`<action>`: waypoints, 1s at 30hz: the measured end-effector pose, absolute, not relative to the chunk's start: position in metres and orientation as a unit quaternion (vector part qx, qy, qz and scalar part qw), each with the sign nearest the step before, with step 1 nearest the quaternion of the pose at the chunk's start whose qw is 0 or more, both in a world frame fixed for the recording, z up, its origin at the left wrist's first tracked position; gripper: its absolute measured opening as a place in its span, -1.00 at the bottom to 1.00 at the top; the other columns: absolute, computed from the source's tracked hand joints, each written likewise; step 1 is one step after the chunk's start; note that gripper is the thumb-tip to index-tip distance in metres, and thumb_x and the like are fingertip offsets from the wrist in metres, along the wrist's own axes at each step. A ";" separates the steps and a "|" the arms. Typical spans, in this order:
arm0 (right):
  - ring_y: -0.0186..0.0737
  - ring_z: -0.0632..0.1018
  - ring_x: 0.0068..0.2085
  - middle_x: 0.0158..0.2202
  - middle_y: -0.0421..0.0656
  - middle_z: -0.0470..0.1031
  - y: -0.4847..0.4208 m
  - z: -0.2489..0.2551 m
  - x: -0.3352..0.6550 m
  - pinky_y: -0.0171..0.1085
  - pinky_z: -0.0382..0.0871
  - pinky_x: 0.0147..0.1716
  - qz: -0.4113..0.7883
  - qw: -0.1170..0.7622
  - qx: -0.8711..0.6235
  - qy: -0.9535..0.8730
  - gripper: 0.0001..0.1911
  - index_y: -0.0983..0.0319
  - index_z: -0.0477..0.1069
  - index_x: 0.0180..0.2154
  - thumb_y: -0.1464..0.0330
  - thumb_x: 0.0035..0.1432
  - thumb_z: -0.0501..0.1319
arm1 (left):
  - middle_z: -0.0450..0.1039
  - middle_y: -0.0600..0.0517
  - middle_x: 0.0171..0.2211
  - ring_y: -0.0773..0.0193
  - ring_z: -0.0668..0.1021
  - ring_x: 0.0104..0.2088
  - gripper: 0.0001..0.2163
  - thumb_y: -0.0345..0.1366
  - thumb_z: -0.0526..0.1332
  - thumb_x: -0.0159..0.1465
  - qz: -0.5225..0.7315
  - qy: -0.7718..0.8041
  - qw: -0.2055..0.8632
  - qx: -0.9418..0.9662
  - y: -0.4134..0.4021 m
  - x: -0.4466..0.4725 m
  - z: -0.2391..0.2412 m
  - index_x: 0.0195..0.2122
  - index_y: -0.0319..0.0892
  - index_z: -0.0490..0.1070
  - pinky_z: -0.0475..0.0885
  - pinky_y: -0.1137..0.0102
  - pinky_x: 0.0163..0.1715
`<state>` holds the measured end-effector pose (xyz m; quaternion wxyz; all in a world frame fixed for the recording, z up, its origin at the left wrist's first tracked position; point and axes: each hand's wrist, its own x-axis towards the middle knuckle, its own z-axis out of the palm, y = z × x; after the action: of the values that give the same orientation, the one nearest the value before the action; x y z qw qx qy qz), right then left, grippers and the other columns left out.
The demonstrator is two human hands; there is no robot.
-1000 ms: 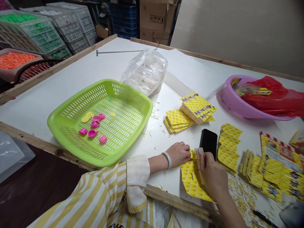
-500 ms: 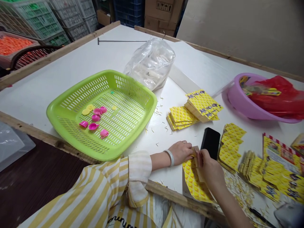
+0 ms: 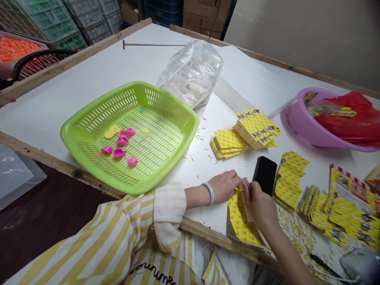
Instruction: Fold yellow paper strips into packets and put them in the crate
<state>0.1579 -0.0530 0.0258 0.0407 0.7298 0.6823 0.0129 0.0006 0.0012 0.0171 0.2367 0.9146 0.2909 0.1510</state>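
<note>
Looking down at the white table [image 3: 97,71], we see our two hands near its front edge, both at one yellow card [image 3: 242,227]. The card lies flat in its lower part, close to the wooden border [image 3: 219,239], and a pale strip [image 3: 247,211] rises from its upper part — whether this strip belongs to the card, we cannot tell. Our left hand [image 3: 225,187], with a light bracelet [image 3: 211,194] at the wrist, has its fingers bent and closed on the upper edge of the card. Our right hand [image 3: 263,204] grips the pale strip between thumb and fingers.

Just beyond our right hand lies a black phone [image 3: 265,175]; to its right are more small yellow cards [image 3: 289,180], overlapping in a column. Beyond our left hand we have two stacks of cards [image 3: 231,142], touching each other. Many thin clippings [image 3: 297,233] are scattered to the right of our right arm. On the left stands a green basket [image 3: 87,164], which holds pink cups [image 3: 119,152] and yellow discs [image 3: 109,134] — a few pieces only.
</note>
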 end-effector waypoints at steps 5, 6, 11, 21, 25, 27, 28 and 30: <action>-0.38 0.12 -0.64 -0.64 -0.30 0.19 -0.048 0.032 0.160 -0.37 -0.19 -0.59 -0.030 0.070 0.722 0.688 -0.77 0.25 0.26 -0.31 0.28 0.32 -0.04 | 0.35 -0.16 -0.20 0.04 0.40 -0.19 -0.49 0.14 0.13 0.17 0.168 0.250 0.154 0.941 -0.037 -0.007 0.018 -0.23 -0.31 0.38 0.34 0.20 -0.25; -0.37 0.13 -0.64 -0.64 -0.30 0.19 -0.046 0.033 0.160 -0.37 -0.18 -0.59 -0.037 0.073 0.721 0.688 -0.79 0.25 0.25 -0.31 0.28 0.32 -0.03 | 0.34 -0.17 -0.21 0.03 0.40 -0.18 -0.44 0.19 0.15 0.13 0.161 0.254 0.145 0.943 -0.041 -0.005 0.015 -0.24 -0.32 0.39 0.34 0.20 -0.27; -0.34 0.20 -0.64 -0.65 -0.29 0.20 -0.038 0.039 0.161 -0.37 -0.16 -0.59 -0.062 0.086 0.714 0.692 -0.82 0.23 0.25 -0.31 0.30 0.31 -0.02 | 0.37 -0.14 -0.19 0.07 0.42 -0.16 -0.73 -0.11 0.16 0.27 0.157 0.244 0.124 0.949 -0.030 0.007 -0.003 -0.29 -0.24 0.46 0.34 0.26 -0.31; -0.30 0.31 -0.61 -0.58 -0.17 0.39 -0.038 0.045 0.154 -0.35 -0.14 -0.60 -0.046 0.176 0.728 0.661 -0.77 0.25 0.22 -0.22 0.26 0.35 -0.09 | 0.38 -0.09 -0.23 0.09 0.44 -0.21 -0.76 -0.24 0.08 0.33 0.171 0.257 0.147 0.940 -0.023 0.010 -0.010 -0.35 -0.18 0.50 0.37 0.27 -0.39; -0.32 0.30 -0.62 -0.60 -0.19 0.36 -0.044 0.045 0.149 -0.36 -0.14 -0.61 -0.027 0.177 0.733 0.656 -0.77 0.25 0.21 -0.23 0.27 0.36 -0.11 | 0.38 -0.10 -0.23 0.08 0.44 -0.21 -0.75 -0.26 0.06 0.33 0.171 0.260 0.159 0.937 -0.024 0.011 -0.010 -0.36 -0.17 0.50 0.37 0.27 -0.40; -0.30 0.33 -0.62 -0.60 -0.18 0.37 -0.049 0.043 0.143 -0.35 -0.15 -0.61 -0.001 0.182 0.736 0.652 -0.77 0.26 0.22 -0.23 0.28 0.36 -0.11 | 0.39 -0.10 -0.22 0.07 0.44 -0.18 -0.75 -0.25 0.07 0.32 0.174 0.264 0.161 0.935 -0.024 0.010 -0.008 -0.36 -0.17 0.51 0.38 0.26 -0.38; -0.29 0.35 -0.61 -0.59 -0.17 0.38 -0.051 0.043 0.140 -0.35 -0.14 -0.61 0.009 0.183 0.739 0.648 -0.78 0.27 0.22 -0.23 0.30 0.35 -0.10 | 0.40 -0.11 -0.19 0.06 0.43 -0.14 -0.76 -0.26 0.08 0.32 0.183 0.262 0.159 0.934 -0.024 0.009 -0.008 -0.36 -0.17 0.52 0.39 0.24 -0.34; -0.27 0.38 -0.60 -0.54 -0.12 0.42 -0.055 0.041 0.135 -0.34 -0.12 -0.61 0.016 0.177 0.750 0.637 -0.81 0.29 0.24 -0.20 0.35 0.33 -0.09 | 0.37 -0.12 -0.06 0.02 0.38 0.00 -0.78 -0.29 0.11 0.30 0.221 0.251 0.151 0.930 -0.022 0.008 -0.007 -0.36 -0.17 0.54 0.39 0.18 -0.16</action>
<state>0.1354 -0.0547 0.0413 0.1774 0.7499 0.6371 0.0164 0.0082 -0.0223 -0.0065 0.1505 0.9304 0.2511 0.2207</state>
